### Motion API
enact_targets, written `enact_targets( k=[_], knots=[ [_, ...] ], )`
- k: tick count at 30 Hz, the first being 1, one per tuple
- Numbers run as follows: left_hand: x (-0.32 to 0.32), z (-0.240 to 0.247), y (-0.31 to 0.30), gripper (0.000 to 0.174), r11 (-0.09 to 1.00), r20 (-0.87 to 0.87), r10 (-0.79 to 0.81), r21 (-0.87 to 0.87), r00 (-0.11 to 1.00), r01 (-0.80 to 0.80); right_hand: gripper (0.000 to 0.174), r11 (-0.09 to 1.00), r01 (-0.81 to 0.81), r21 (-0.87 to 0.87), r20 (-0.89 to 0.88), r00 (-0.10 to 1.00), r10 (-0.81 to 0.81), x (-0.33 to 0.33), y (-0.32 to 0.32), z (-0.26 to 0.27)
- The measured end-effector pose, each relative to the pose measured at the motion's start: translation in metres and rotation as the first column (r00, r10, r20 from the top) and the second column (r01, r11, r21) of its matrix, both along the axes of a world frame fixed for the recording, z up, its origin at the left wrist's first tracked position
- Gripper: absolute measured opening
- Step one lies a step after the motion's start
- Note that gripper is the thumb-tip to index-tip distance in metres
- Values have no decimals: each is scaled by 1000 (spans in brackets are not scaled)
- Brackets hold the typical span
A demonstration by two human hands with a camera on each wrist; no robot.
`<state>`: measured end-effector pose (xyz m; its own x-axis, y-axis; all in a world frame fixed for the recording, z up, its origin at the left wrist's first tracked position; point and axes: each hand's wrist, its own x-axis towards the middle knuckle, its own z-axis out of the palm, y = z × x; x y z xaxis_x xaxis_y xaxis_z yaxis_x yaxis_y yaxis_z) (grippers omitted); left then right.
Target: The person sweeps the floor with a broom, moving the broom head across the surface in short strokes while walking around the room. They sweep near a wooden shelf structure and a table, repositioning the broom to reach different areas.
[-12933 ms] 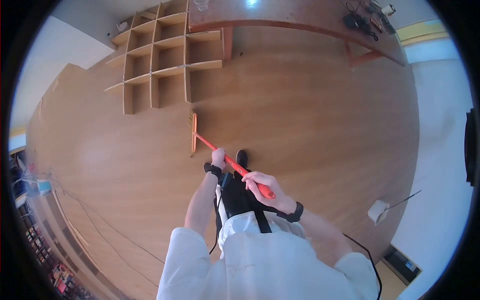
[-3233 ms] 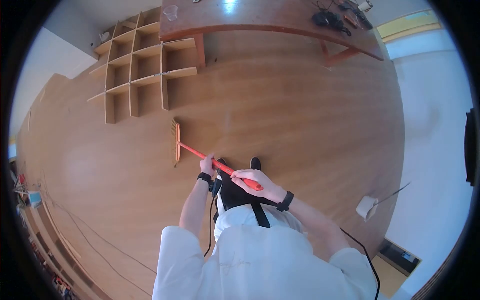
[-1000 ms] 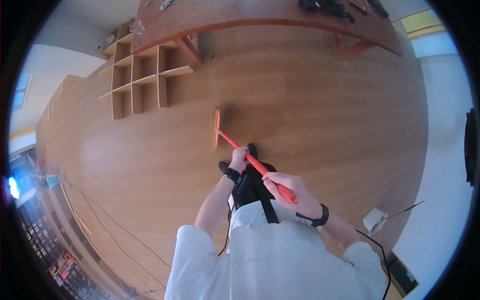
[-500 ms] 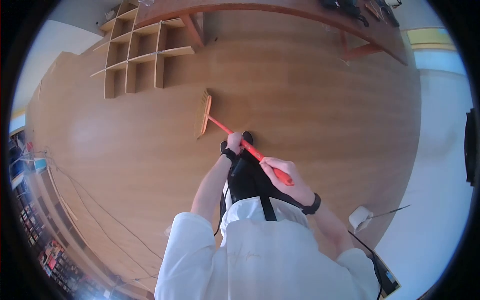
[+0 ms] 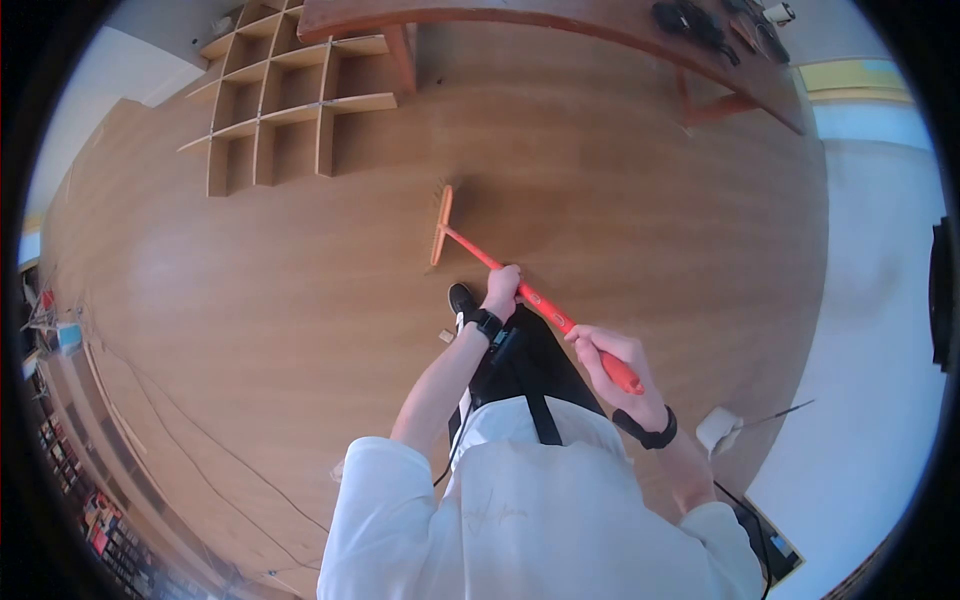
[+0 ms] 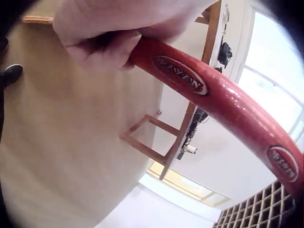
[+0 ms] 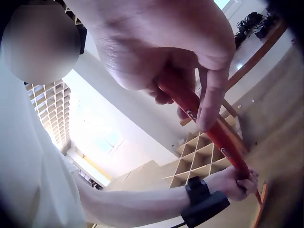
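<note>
A broom with a red handle (image 5: 545, 303) slants down and away from the body to its narrow orange head (image 5: 443, 225). The head is at the floor, its bristles facing left. My left hand (image 5: 502, 290) grips the handle about midway; in the left wrist view its fingers (image 6: 118, 50) wrap the red tube beside an oval label. Up at the handle's top end, my right hand (image 5: 622, 350) holds it, the tip sticking out past the palm. In the right wrist view, the right hand's fingers (image 7: 213, 99) curl over the handle, with the left hand (image 7: 240, 183) lower down.
A wooden grid shelf (image 5: 290, 110) stands ahead on the left beside a reddish table (image 5: 480, 12) holding black devices. A white dustpan-like thing (image 5: 718, 430) with a thin rod is at right. Cables (image 5: 190, 425) trail at left. A shoe (image 5: 461, 298) is near the broom head.
Over the last half second, both hands and the broom have shifted right in the head view. The handle's top end has swung out to the right. Both hands keep their grip throughout.
</note>
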<state>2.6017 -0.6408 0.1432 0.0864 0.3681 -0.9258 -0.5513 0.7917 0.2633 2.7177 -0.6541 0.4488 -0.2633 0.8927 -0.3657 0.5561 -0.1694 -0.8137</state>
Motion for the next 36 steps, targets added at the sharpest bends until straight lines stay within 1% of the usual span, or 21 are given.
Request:
enact_targets(
  k=[3, 5, 8, 11, 14, 16, 17, 19, 20, 21, 23, 24, 25, 26, 27, 28, 29, 30, 33, 35, 36],
  knots=[
    [-21, 11, -2, 9, 999, -91, 14, -29, 996, -17, 12, 999, 46, 11, -65, 997, -45, -8, -5, -7],
    [-37, 6, -12, 10, 999, -167, 39, 36, 985, -34, 13, 994, 86, -65, -80, 993, -91, -14, -16, -20],
    [-55, -17, -23, 11, 998, -230, 58, 27, 972, -53, 14, 976, 131, -173, -186, 969, -163, -16, -30, -43],
    [-62, -32, -23, 11, 998, -312, -10, 52, 950, 28, 15, 967, 134, -217, -229, 956, -184, -15, -40, -58],
    [-55, -34, -10, 14, 994, -322, -72, 53, 944, 94, 13, 964, 190, -185, -233, 945, -231, -14, -48, -69],
    [-45, -39, -1, 16, 990, -326, -110, 49, 939, 133, 10, 980, 195, -29, -243, 950, -196, -14, -51, -75],
    [-39, -43, 8, 18, 985, -333, -128, 71, 934, 160, 10, 980, 195, -33, -240, 950, -198, -13, -47, -78],
    [-28, -67, 17, 21, 978, -339, -147, 91, 929, 188, 9, 989, 93, 116, -140, 987, -76, -10, -47, -85],
    [-24, -83, 21, 26, 905, -474, -338, 75, 813, 419, 9, 990, 92, 110, -141, 987, -77, -9, -49, -89],
    [-20, -100, 21, 33, 784, -594, -489, 21, 638, 621, 10, 984, 84, 159, -95, 993, -70, -9, -51, -93],
    [-6, -130, 15, 35, 802, -566, -499, -12, 657, 598, 12, 977, 69, 200, -56, 997, -59, -10, -59, -101],
    [-2, -138, 14, 37, 814, -534, -504, -32, 679, 580, 12, 980, 148, 136, -64, 988, -140, -9, -64, -104],
    [-4, -123, 18, 37, 816, -531, -503, -33, 682, 576, 12, 972, 224, 71, -63, 973, -220, -8, -66, -106],
    [-4, -106, 23, 34, 802, -449, -563, -94, 694, 591, 13, 970, 227, 85, -51, 973, -224, -7, -65, -106],
    [-2, -101, 27, 31, 780, -363, -615, -150, 701, 607, 13, 971, 222, 83, -47, 975, -219, -9, -62, -101],
    [-3, -108, 27, 31, 780, -359, -616, -153, 701, 607, 14, 968, 248, 34, -15, 969, -248, -13, -60, -94],
    [-7, -111, 28, 21, 229, -566, -810, -58, 157, 972, 15, 961, 278, -16, 17, 961, -277, -15, -58, -91],
    [-9, -124, 27, 12, -432, -742, -558, -124, -373, 893, 15, 962, 271, -39, 26, 962, -270, -13, -61, -90],
    [27, -178, -24, 6, -372, -813, -479, -152, -330, 916, 16, 967, 251, -34, 32, 968, -250, -3, -70, -84],
    [26, -157, -39, 11, -268, -705, -684, 3, -188, 963, 14, 971, 232, -52, 60, 972, -229, -3, -72, -70],
    [50, -229, -80, 9, 266, -418, -870, 51, 263, 963, 12, 974, 214, -75, 93, 974, -207, -2, -74, -64]
  ],
)
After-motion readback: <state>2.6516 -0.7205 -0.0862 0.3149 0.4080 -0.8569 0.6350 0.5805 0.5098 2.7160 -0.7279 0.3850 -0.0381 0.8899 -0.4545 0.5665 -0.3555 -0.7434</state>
